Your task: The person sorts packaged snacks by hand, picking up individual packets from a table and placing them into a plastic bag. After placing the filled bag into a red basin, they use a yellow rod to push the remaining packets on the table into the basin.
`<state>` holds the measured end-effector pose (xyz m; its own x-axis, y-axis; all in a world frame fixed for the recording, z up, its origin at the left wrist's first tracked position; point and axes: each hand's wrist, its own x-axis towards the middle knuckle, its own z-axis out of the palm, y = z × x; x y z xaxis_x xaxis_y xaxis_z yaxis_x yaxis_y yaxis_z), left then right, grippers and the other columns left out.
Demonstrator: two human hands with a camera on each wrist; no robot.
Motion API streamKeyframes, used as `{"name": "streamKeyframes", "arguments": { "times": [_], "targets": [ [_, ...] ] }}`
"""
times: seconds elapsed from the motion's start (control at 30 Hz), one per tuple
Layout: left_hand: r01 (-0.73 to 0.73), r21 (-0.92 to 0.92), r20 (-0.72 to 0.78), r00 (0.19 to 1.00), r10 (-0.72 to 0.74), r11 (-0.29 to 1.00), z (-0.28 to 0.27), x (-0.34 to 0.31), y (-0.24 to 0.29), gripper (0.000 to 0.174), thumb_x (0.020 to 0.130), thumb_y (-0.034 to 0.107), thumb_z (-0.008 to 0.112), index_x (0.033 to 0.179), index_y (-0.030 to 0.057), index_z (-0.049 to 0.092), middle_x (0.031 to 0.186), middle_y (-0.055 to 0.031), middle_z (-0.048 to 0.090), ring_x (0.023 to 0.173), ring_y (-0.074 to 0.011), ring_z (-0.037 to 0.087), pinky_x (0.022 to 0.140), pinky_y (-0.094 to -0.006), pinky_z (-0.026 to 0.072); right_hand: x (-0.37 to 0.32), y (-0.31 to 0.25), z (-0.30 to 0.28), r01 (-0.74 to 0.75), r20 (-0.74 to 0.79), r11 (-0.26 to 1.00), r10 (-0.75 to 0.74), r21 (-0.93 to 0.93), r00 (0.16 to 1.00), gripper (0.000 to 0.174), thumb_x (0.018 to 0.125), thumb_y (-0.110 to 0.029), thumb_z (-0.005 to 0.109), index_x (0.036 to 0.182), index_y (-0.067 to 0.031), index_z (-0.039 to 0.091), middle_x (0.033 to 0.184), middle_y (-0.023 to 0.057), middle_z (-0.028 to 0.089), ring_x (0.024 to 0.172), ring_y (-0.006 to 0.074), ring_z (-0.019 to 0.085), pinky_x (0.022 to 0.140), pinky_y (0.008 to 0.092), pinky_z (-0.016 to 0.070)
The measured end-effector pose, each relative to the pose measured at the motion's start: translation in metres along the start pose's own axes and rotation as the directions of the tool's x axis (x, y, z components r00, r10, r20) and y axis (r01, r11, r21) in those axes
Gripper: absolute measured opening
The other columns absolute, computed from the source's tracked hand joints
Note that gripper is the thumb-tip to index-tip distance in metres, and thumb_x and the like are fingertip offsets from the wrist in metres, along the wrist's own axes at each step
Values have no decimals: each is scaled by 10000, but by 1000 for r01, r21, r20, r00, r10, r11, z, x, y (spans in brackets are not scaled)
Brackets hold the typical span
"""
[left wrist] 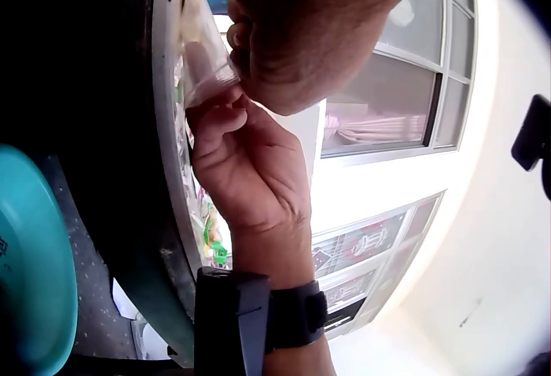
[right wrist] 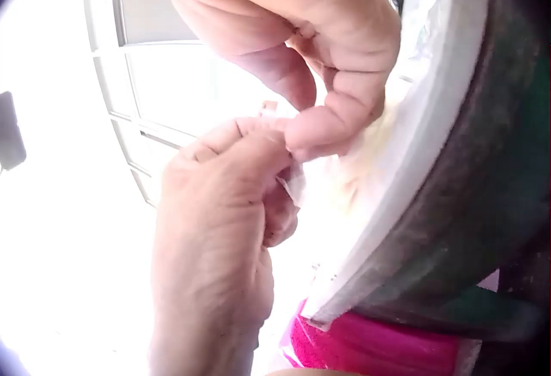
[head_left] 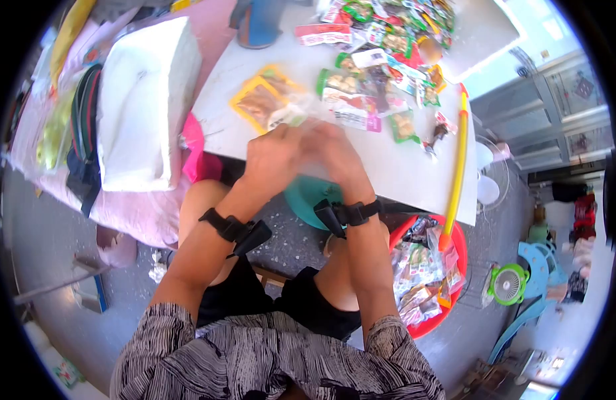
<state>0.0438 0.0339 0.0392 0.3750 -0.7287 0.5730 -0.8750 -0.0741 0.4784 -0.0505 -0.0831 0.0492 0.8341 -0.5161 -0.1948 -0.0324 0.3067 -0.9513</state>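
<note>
Over the front edge of the white table [head_left: 414,180], my left hand [head_left: 271,157] and right hand [head_left: 338,153] meet, fingertips close together. Between them they pinch a clear plastic bag [left wrist: 205,62], its film stretching up from the fingers in the left wrist view. Seen from the right wrist, the left thumb and fingers grip a bit of the film [right wrist: 294,182], and the right fingers curl in close beside it. The bag's contents are hidden or blurred. Just beyond the hands lies a yellow-edged food packet [head_left: 258,103].
Several small snack packets [head_left: 394,40] spread over the table's far side. A yellow tube [head_left: 458,167] lies along its right edge. Below stand a red basin [head_left: 460,267] of packets and a teal basin [head_left: 301,200]. A white foam box [head_left: 144,107] sits at left, near a pink bag [head_left: 200,157].
</note>
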Motion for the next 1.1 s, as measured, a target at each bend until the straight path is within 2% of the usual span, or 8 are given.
{"name": "streamKeyframes", "arguments": {
  "times": [0.13, 0.27, 0.5, 0.7, 0.8, 0.9, 0.97, 1.1],
  "targets": [
    [4, 13, 2, 1000, -4, 1000, 1, 0, -3, 69, 752, 42, 596, 800, 30, 548, 728, -138, 568, 593, -342, 593, 510, -420, 474, -8, -8, 1, 8, -139, 996, -21, -92, 990, 126, 843, -56, 555, 865, 52, 617, 786, 110, 664, 662, 174, 660, 551, 265, 542],
    [-19, 24, 10, 1000, 19, 1000, 3, 0, 1, 85, 758, 44, 580, 838, 27, 554, 726, -133, 557, 599, -334, 592, 512, -419, 469, 8, 13, 4, -53, -161, 996, 41, -69, 986, 119, 825, -25, 546, 858, 51, 632, 715, 108, 655, 560, 172, 639, 493, 268, 535],
    [-56, 21, 1, 998, 56, 998, 1, 0, 4, 171, 746, 26, 575, 916, 14, 556, 747, -138, 546, 637, -327, 590, 529, -415, 471, 25, 28, 13, 61, -145, 997, -54, 42, 988, 102, 780, 11, 548, 754, 56, 635, 634, 79, 622, 523, 136, 594, 424, 271, 460],
    [-65, 26, -69, 995, 66, 998, 2, 1, 0, 194, 764, -46, 560, 948, 14, 578, 744, -150, 569, 605, -347, 587, 519, -402, 470, 32, 30, 20, 105, -194, 909, -197, -403, 961, 117, 817, -37, 564, 744, 20, 634, 633, 30, 598, 529, 91, 522, 466, 260, 401],
    [-62, 27, -75, 995, 64, 998, 3, 1, -4, 194, 762, -49, 567, 946, 13, 579, 738, -157, 571, 597, -349, 588, 511, -399, 466, 18, 19, 11, 154, -70, 920, -191, -359, 979, 164, 808, -89, 572, 756, 41, 658, 629, 94, 645, 530, 128, 581, 489, 272, 448],
    [-38, 23, -92, 995, 40, 999, 3, 1, -3, 195, 760, -46, 575, 946, 13, 578, 751, -165, 587, 601, -351, 593, 516, -394, 471, -9, -9, -12, 152, -117, 875, -229, -459, 966, 194, 830, -127, 580, 768, 36, 662, 635, 82, 649, 524, 114, 560, 488, 262, 446],
    [-38, 12, -90, 995, 39, 999, 4, 2, 0, 165, 752, -21, 584, 910, 22, 565, 745, -150, 574, 609, -345, 590, 510, -410, 471, -21, -25, -39, 121, -281, 913, -242, -390, 929, 191, 837, -138, 588, 771, 27, 658, 638, 56, 649, 517, 99, 548, 486, 255, 445],
    [-44, 23, -48, 998, 46, 999, 5, 1, 1, 144, 745, -12, 589, 877, 28, 550, 744, -143, 569, 616, -345, 590, 506, -419, 473, -23, -15, -112, 185, -531, 823, -501, -537, 683, 151, 822, -144, 618, 837, -15, 693, 651, 66, 662, 520, 125, 565, 519, 263, 459]
  ]
}}
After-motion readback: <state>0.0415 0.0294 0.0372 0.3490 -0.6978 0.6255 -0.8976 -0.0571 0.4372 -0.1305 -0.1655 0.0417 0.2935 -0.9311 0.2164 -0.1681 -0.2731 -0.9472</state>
